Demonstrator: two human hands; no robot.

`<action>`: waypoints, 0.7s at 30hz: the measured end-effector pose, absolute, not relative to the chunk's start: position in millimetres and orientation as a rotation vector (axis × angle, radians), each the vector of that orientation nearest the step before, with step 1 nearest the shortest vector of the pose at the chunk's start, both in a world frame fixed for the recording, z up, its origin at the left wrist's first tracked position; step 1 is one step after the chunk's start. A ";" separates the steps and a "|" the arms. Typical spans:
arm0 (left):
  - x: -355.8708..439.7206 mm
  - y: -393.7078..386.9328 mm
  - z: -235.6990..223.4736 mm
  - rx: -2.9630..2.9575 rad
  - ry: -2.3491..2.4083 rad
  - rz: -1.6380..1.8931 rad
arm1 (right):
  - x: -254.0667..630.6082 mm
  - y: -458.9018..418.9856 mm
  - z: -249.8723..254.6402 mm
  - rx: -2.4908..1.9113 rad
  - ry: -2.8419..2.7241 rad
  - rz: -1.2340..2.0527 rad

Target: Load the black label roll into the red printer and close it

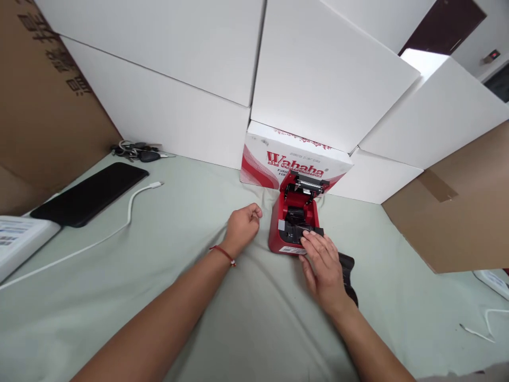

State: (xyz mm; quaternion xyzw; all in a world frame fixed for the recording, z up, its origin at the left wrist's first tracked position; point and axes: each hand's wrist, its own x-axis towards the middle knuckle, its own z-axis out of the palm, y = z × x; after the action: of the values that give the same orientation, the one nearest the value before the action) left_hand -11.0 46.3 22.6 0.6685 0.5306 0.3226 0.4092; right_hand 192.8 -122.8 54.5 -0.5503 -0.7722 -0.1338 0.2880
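A small red device [294,212] with its lid flipped open stands on the pale green cloth [199,276], just in front of a red-and-white box [294,156]. My right hand [324,265] lies at the device's front edge, its fingers pressed together on a small black part [308,232] there. A black object [348,268] lies on the cloth under and beside that hand. My left hand [242,228] rests on the cloth to the left of the device, fingers curled in with nothing seen in them; a red string circles its wrist.
White boxes [326,69] are stacked along the back; brown cardboard [461,207] leans at the right and left. A black phone [89,193], a white cable [131,204] and keys [135,151] lie at the left. A white item [19,239] sits at the far left edge.
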 end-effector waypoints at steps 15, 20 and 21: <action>29.0 77.1 64.7 1.507 1.075 1.190 | 194.0 -126.8 40.3 -1.441 -1.981 -0.065; 36.7 65.8 43.9 1.344 0.906 1.159 | 195.6 -130.9 40.5 -1.434 -1.936 -0.057; 35.9 64.2 39.4 1.316 0.911 1.182 | 195.9 -131.5 40.0 -1.431 -1.933 -0.055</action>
State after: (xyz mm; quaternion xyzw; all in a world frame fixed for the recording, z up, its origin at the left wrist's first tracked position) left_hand 35.9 64.2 39.4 0.5548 0.3841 0.4983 0.5444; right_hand 195.9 -131.5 40.0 -0.5550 -0.7499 -0.0212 0.3595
